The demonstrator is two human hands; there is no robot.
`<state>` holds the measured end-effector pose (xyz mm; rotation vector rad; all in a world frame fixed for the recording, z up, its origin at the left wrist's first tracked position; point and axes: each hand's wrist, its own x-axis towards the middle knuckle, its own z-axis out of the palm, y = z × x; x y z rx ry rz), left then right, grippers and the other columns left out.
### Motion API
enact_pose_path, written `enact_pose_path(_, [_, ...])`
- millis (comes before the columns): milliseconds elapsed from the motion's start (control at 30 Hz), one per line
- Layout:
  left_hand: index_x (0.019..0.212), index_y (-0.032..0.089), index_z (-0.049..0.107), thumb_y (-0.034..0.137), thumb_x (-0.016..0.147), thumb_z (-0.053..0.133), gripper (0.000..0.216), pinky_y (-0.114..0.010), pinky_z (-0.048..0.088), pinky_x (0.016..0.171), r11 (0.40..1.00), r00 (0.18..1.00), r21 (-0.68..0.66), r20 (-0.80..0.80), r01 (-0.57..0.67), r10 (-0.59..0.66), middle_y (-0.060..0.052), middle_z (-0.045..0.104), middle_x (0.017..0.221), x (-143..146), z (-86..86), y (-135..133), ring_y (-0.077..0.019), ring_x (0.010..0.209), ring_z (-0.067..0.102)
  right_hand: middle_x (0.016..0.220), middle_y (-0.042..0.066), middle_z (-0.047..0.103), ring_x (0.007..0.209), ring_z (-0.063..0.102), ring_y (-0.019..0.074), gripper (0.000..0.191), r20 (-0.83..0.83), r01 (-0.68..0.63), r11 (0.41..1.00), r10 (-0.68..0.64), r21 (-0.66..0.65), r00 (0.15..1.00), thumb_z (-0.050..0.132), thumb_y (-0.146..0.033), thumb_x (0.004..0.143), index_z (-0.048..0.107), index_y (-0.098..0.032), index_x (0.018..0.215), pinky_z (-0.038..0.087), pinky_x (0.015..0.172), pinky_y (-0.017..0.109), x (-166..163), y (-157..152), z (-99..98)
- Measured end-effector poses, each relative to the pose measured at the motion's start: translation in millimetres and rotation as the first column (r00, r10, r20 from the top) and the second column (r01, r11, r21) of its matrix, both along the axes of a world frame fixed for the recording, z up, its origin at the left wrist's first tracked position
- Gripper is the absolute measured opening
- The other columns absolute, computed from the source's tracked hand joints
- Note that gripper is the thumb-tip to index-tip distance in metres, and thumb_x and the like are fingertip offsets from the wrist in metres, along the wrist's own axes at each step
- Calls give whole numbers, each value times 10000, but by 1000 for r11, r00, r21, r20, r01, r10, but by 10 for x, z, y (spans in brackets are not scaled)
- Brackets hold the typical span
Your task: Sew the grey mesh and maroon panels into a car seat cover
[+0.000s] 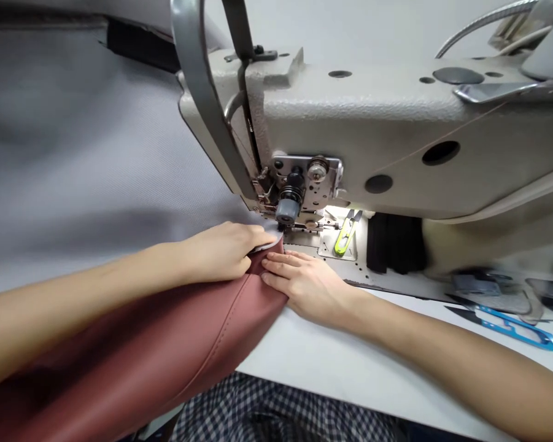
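Note:
A dark red leather-like cover [212,328] with a stitched seam runs from the lower left up to the needle area of a sewing machine [350,123]. Its folded edge shows a grey layer. My left hand [223,252] is closed on this edge, thumb and fingers pinching it just left of the presser foot area. With fingers stretched out flat, my right hand [310,285] rests on the cover's right edge beside the needle plate. The presser foot and needle tip are mostly hidden behind the machine's parts and the material.
Yellow-green thread snips [345,234] lie on the lit machine bed. A black bundle [394,242] is to their right. Blue-handled snips [510,325] rest at the right of the white table [276,353]. Grey fabric [96,153] spreads behind my left arm.

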<state>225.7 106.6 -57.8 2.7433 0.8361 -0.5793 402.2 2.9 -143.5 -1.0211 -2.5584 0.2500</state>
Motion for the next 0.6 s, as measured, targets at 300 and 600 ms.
enact_pose_path(300, [1108,320,661,165,739,488,436,-296,471,745,983,991,-139,-78,-122,112,28,721,995,189,105,4,-203,906,658,1443,97,519,1355,479,242,408,17,22,998,-21,-52,1000,411,-151,972,597,-97,1331,351,1181,436,3,4,-1])
enact_pose_path(600, [932,225,623,128,698,491,286,-287,437,646,989,988,-57,-84,-133,128,-14,702,937,329,12,35,-208,826,637,1446,114,519,1369,460,236,410,-63,34,998,-37,-54,997,442,-107,948,601,-100,1326,321,1195,415,75,110,-21])
